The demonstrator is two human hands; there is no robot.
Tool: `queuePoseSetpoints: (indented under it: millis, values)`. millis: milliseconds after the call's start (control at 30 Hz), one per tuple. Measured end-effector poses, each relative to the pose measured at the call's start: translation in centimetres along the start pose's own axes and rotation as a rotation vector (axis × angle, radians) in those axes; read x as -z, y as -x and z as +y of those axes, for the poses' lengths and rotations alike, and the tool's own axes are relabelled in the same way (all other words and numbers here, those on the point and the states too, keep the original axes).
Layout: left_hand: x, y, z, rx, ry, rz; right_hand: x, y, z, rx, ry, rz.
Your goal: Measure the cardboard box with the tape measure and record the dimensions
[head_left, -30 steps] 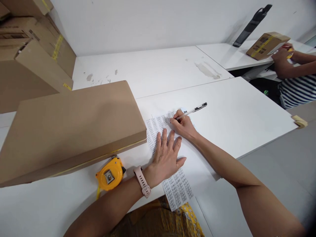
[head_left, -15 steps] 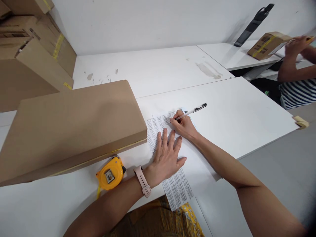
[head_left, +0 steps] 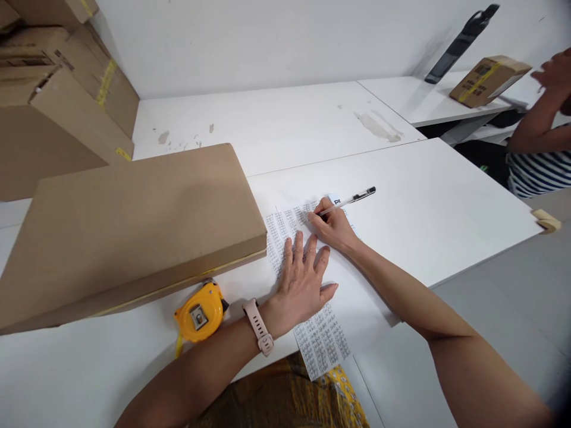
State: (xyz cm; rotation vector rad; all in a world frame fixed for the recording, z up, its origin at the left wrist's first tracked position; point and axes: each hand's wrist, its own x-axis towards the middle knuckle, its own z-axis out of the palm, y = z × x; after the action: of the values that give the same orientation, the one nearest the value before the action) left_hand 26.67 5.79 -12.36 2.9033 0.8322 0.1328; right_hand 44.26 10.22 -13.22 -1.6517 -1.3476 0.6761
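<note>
My right hand (head_left: 334, 226) grips a pen (head_left: 354, 197) with a clear barrel and black cap end, its tip down near the top of a sheet of paper (head_left: 322, 345). Columns of small dark handwriting cover much of that sheet, whose lower end hangs over the table edge. Flat across its middle lies my left hand (head_left: 303, 282), fingers spread. A pale pink band circles my left wrist. Beside my left forearm rests a yellow tape measure (head_left: 204, 312). Part of another printed paper (head_left: 335, 199) shows behind my right hand.
A large closed cardboard box (head_left: 143, 220) lies left of the paper on the white table (head_left: 401, 196). More cardboard boxes (head_left: 66, 119) stand at the far left. At the right are a dark bottle (head_left: 461, 44), a small taped box (head_left: 488, 81) and another person's arm (head_left: 542, 119).
My hands, pen and paper hold nearly the same place. The other person's hand at the right has lifted away from the small box.
</note>
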Motion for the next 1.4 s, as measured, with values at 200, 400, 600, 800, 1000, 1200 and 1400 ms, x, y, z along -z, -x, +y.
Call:
queuePoseSetpoints:
  millis: [200, 400, 600, 800, 1000, 1200, 1400]
  values:
    - [-0.07, 0.08, 0.05, 0.005, -0.009, 0.002, 0.08, -0.04, 0.03, -0.005, -0.01, -0.014]
    - [0.0, 0.05, 0.01, -0.003, -0.004, 0.01, 0.17, -0.03, -0.2, -0.005, -0.007, -0.023]
    - [0.11, 0.08, 0.0, -0.001, -0.003, 0.014, 0.16, 0.01, -0.35, -0.013, 0.0, -0.004]
    - [0.26, 0.05, 0.06, 0.006, -0.005, 0.003, 0.1, -0.07, -0.1, -0.006, -0.011, -0.004]
    - [0.21, 0.11, 0.06, 0.005, -0.017, 0.02, 0.06, -0.1, -0.16, -0.001, -0.018, -0.001]
    - [0.21, 0.12, 0.06, 0.001, -0.007, 0.02, 0.18, -0.02, -0.26, -0.02, -0.022, 0.014]
    - [0.16, 0.07, 0.06, 0.009, -0.005, 0.013, 0.14, -0.04, -0.21, -0.005, -0.01, 0.011]
